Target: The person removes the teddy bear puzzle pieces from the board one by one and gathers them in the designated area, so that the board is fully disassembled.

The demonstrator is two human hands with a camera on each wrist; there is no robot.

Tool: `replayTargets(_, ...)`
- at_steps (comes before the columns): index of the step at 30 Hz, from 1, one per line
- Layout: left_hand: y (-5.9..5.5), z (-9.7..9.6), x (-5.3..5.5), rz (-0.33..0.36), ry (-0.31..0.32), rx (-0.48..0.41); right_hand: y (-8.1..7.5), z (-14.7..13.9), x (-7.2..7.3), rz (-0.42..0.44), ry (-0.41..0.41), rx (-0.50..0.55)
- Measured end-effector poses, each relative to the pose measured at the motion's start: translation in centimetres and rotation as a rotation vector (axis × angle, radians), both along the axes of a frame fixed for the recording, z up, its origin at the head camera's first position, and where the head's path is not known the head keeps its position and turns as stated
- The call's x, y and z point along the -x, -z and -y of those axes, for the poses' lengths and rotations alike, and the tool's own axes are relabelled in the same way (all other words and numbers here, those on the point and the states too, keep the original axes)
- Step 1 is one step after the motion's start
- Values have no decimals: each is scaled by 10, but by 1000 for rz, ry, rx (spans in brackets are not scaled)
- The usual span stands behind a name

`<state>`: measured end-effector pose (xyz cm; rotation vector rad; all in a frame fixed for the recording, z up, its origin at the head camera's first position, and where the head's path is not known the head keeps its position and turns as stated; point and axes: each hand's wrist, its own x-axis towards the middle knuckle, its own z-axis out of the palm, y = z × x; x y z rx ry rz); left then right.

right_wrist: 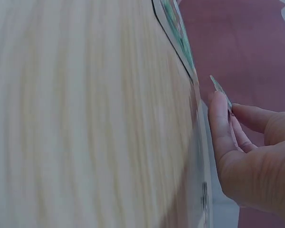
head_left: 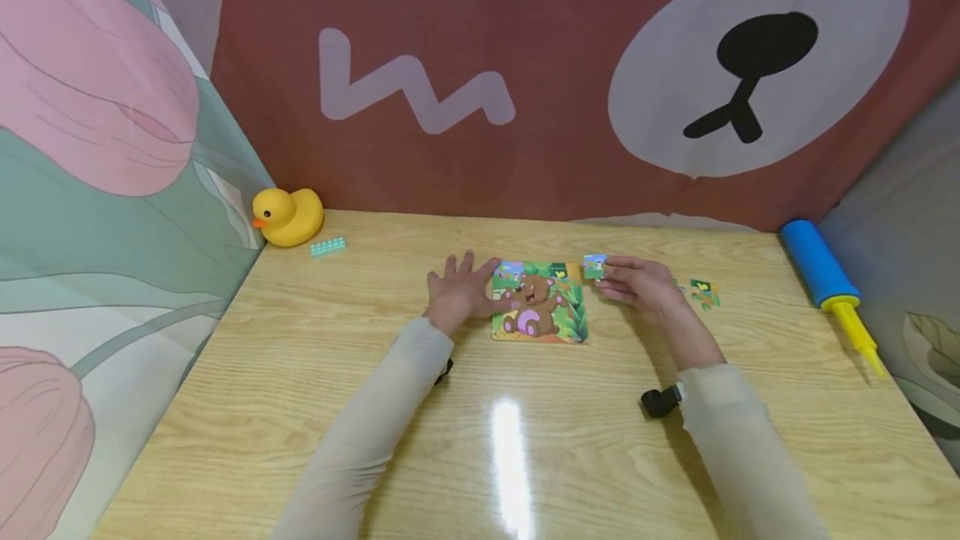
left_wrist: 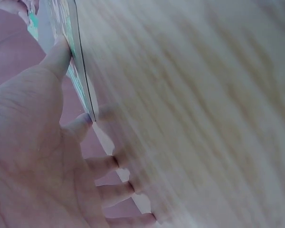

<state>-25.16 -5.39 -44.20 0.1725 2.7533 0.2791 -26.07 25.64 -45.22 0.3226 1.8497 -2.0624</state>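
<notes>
A square picture puzzle (head_left: 536, 319) with a brown bear lies flat on the table. My left hand (head_left: 459, 294) rests at its left side with fingers spread, the thumb reaching over the picture. In the left wrist view the thumb (left_wrist: 59, 57) presses on the puzzle's edge and the other fingertips touch the tabletop. My right hand (head_left: 645, 286) pinches a small puzzle piece (head_left: 594, 266) just past the puzzle's upper right corner. The right wrist view shows that piece (right_wrist: 220, 90) tilted between thumb and fingers, raised above the table.
Loose puzzle pieces (head_left: 703, 294) lie right of my right hand, partly behind it. A yellow rubber duck (head_left: 291, 219) and a mint toy brick (head_left: 327, 247) sit at the back left. A blue and yellow pump (head_left: 821, 269) lies along the right edge. A printed cloth (head_left: 555, 165) stands behind the table.
</notes>
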Motion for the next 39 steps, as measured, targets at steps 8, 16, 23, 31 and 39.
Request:
replayTargets(8,-2,-1,0,-1,7,21,-4,-17,-3,16,29,-48)
replayTargets(16,-3,-1,0,12,-2,7,-4,-32,-5,38,-2,-138)
replayTargets(23,-2,-1,1,15,4,21,-5,-37,-7,36,-59,-224)
replayTargets(31,-3,0,2,10,-8,21,-11,-36,-8,34,-76,-252)
replayTargets(39,1,-1,2,16,-1,25,-10,-38,-10,36,-81,-273)
